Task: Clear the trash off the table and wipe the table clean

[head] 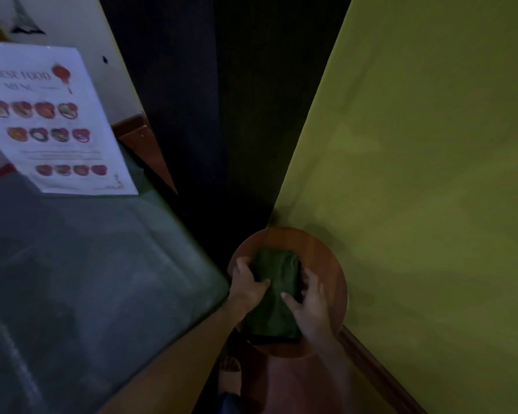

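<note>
Near centre, both hands press on a folded dark green cloth (277, 294) lying on a round wooden stool (326, 258): left hand (248, 283) grip on its left edge, right hand (307, 297) grip on its right. Left, glass-topped desk (87, 264); far left, a food menu (54, 121) on it.

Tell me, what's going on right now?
Left hand and right hand both on folded green cloth, lying on round wooden stool. Glass table alongside. Nothing blocking.
</note>
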A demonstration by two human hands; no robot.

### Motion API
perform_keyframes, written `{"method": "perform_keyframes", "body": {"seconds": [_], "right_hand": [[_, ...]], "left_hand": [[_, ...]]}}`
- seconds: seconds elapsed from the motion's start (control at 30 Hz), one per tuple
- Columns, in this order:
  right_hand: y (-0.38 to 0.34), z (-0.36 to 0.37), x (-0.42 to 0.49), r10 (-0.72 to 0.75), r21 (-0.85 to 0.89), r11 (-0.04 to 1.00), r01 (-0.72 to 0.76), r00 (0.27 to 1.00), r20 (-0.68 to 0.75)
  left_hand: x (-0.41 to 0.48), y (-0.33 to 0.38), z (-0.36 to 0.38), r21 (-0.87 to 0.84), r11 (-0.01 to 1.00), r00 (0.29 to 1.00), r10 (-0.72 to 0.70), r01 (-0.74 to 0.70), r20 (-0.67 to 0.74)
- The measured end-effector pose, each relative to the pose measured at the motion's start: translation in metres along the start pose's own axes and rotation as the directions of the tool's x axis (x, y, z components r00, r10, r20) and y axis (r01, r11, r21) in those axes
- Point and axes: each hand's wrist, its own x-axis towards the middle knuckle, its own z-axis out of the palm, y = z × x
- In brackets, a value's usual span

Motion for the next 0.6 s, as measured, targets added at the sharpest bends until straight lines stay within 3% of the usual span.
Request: {"method": "perform_keyframes", "body": {"seconds": [0.03,0.1,0.17,0.23,0.3,0.43,0.6], "right_hand": [[-0.002,0.000,-0.003,-0.095,-0.120,0.989,0.090,0.995,-0.039],[-0.004,0.003,-0.007,-0.253,-0.313,0.917,0.247,0.967,0.021],[-0.003,0.007,-0.008,-0.278,-0.316,0.902,0.293,0.956,0.092],[-0.003,0.009,-0.008,-0.282,-0.276,0.918,0.284,0.958,0.048],[-0.003,0.011,-0.009,-0.302,-0.311,0.902,0.300,0.952,0.042],[-0.001,0.018,-0.014,-0.243,-0.427,0.854,0.296,0.954,0.175],[-0.029,0.017,-0.022,-0.207,-0.571,0.794,0.205,0.976,0.062]], "left_hand": [[-0.004,-0.001,0.001,0.025,0.999,1.000,-0.026,0.026,-0.001],[-0.011,-0.003,0.005,0.091,0.990,0.991,-0.117,0.111,0.064],[-0.012,-0.006,0.009,0.036,0.986,0.975,-0.167,0.164,0.144],[-0.014,-0.008,0.008,-0.183,0.962,0.963,-0.162,0.202,0.214],[-0.013,-0.010,0.005,-0.224,0.957,0.970,-0.139,0.183,0.200],[-0.015,-0.012,0.002,0.098,0.994,0.993,-0.056,0.046,0.100],[-0.037,-0.004,-0.018,0.379,0.914,0.989,0.128,-0.147,0.074]]}}
